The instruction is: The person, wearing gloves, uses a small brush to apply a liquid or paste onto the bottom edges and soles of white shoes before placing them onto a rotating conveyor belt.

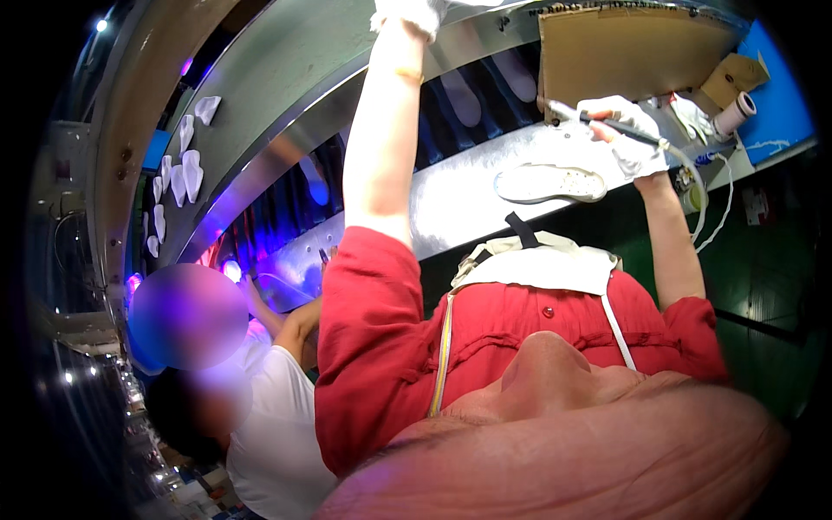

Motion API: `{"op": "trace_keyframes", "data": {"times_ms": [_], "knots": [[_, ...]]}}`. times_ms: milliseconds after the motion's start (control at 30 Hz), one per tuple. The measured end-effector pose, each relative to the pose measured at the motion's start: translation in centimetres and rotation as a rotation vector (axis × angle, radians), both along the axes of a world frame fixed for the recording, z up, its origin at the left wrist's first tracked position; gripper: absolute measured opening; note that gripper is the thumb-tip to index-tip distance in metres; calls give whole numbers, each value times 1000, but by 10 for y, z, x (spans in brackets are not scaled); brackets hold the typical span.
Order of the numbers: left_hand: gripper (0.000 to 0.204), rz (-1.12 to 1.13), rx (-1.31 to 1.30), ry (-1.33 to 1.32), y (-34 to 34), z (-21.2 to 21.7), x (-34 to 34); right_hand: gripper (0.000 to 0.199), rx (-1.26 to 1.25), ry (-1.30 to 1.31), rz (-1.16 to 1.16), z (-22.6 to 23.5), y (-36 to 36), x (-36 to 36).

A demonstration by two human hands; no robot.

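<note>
One white shoe sole (pixel 550 184) lies lengthwise along the conveyor, while right-hand fingers (pixel 620 117) grip a pen-like tool (pixel 607 124) pointing left.

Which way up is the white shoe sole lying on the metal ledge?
Tread side up: the white shoe sole lies flat on the metal ledge, its dotted pattern facing the camera, beside the gloved right hand holding a pen-like tool.
</note>
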State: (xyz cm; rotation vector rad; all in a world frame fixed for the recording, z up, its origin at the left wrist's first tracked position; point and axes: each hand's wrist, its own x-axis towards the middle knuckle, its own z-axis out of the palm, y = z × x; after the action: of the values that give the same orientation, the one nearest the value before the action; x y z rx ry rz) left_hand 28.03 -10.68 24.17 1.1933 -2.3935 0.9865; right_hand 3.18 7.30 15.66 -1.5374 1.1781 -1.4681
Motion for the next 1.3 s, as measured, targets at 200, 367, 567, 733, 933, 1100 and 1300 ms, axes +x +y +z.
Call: {"op": "trace_keyframes", "data": {"times_ms": [200, 367, 567, 733, 933, 1100, 1300], "knots": [[21, 67, -67, 71, 3, 0, -36, 17, 348, -117, 14, -68, 17, 12], [20, -135, -291, 531, 3, -50, -18, 18, 642, -396, -31, -140, 15, 3], [14, -200, -234, 640, 15, -48, -11, 25, 900, -630, -8, -234, -10, 7], [8, -270, -270, 681, 20, -43, -12, 33, 1071, -558, -18, -304, -28, -10], [4, -260, -291, 688, 36, -42, 8, 21, 1125, 618, 161, -194, -36, 0], [13, -282, -358, 745, 32, -44, 0, 12, 390, 261, 509, 8, -54, 45], [14, -252, -259, 669, 31, -49, 8, 29, -745, 345, 977, 173, 11, 133]]}}
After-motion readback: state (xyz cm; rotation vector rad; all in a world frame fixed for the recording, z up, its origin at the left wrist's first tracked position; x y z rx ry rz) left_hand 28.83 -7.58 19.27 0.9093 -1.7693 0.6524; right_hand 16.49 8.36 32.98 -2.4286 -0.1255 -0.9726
